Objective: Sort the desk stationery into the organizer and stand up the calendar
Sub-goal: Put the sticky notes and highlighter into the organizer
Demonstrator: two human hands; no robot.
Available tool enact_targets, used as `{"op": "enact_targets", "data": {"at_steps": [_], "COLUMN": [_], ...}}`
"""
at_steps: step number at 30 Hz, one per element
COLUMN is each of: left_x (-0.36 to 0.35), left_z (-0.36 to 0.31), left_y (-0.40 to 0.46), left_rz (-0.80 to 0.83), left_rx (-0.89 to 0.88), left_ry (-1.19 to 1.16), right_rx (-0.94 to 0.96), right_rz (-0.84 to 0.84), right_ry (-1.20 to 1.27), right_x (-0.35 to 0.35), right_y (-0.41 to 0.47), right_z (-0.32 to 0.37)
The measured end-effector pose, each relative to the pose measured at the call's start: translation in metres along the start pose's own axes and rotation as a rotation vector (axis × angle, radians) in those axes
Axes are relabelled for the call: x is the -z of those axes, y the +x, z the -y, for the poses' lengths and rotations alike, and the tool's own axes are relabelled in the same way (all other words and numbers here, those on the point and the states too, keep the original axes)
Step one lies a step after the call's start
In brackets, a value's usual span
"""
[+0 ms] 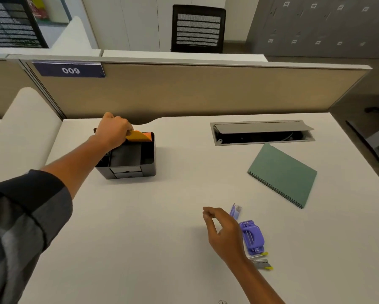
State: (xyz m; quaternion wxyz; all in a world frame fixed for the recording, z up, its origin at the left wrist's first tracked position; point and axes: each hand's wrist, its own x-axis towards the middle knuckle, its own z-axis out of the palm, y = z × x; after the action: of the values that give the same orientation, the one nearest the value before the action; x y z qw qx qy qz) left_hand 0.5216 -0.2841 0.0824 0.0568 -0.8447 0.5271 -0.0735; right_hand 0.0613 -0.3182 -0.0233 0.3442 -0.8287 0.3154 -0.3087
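Closest to the lens, the left forearm in its dark sleeve crosses the near-left part of the desk (pixel 162 194) and ends in the left hand (pixel 113 131), whose fingers curl round an orange pad of sticky notes (pixel 138 136) at the back of the black organizer (pixel 129 159). That organizer sits toward the far-left corner, its front compartments dark and, as far as can be seen, holding nothing, while the pad stands in the rear slot with a paler sheet just behind it. Well apart, toward the far-right edge, the green spiral-bound calendar (pixel 281 175) lies flat, its wire spine running along its near side from the middle of the desk out toward the right edge — not yet stood up. Nearer the front edge, the right hand (pixel 222 230) hovers with fingers loosely bent and gripping nothing; just beside it, on its far-right side, lie the purple hole punch (pixel 253 238), long axis pointing roughly away from the front edge, a small purple staple box (pixel 235 211) beyond it, and a few silvery pieces with yellow tips (pixel 262 261) nearer the front edge. I judge the right hand far the nearer to these — the punch lies a short reach to its right.
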Motion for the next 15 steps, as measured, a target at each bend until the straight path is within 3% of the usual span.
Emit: {"op": "enact_targets", "data": {"at_steps": [6,15], "left_x": [-0.005,-0.002], "left_z": [-0.009,-0.010], "left_y": [0.012,0.001], "left_rz": [-0.001,-0.072], "left_rx": [-0.062,0.025], "left_ry": [0.020,-0.131], "right_rx": [-0.001,-0.021], "right_rz": [0.018,0.026], "right_ry": [0.011,-0.009], "right_x": [0.000,0.004], "right_y": [0.003,-0.004], "right_z": [-0.003,-0.006]}}
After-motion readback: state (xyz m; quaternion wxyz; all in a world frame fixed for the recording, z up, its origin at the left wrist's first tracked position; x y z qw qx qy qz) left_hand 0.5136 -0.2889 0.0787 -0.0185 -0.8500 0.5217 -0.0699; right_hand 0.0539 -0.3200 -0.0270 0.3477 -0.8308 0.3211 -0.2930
